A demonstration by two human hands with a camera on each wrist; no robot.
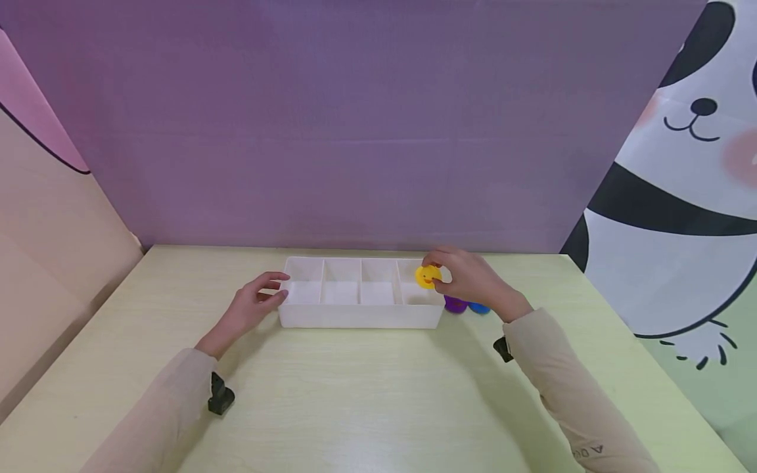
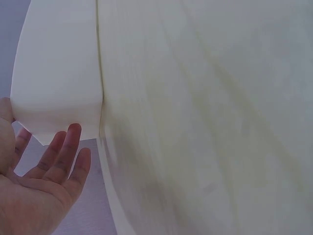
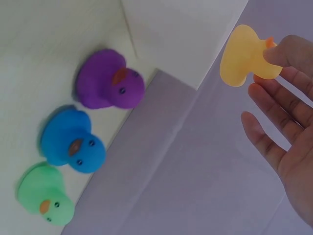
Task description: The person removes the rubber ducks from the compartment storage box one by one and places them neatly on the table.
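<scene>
I see a big pale table (image 1: 367, 394) with a purple wall (image 1: 355, 118) behind it. A panda picture (image 1: 680, 197) hangs on my right.

On the table sits a long white box (image 1: 361, 314) with little walls inside that split it into parts. Its long side runs left to right in front of me.

My left hand (image 1: 251, 307) rests at the left end of the box. Its fingers (image 2: 63, 154) are loose and straight, touching the end of the box, and they grip nothing.

My right hand (image 1: 470, 279) is up over the right end of the box. Its fingers (image 3: 281, 56) pinch a small yellow duck (image 1: 428, 276) by the head. The duck hangs in the air above the last part on the right. From the head camera its face looks toward me.

On the table just right of the box stand three more ducks in a row: a purple duck (image 3: 108, 81) closest to the box, then a blue duck (image 3: 71, 141), then a green duck (image 3: 44, 196). Their beaks all point the same way, away from the box.
</scene>
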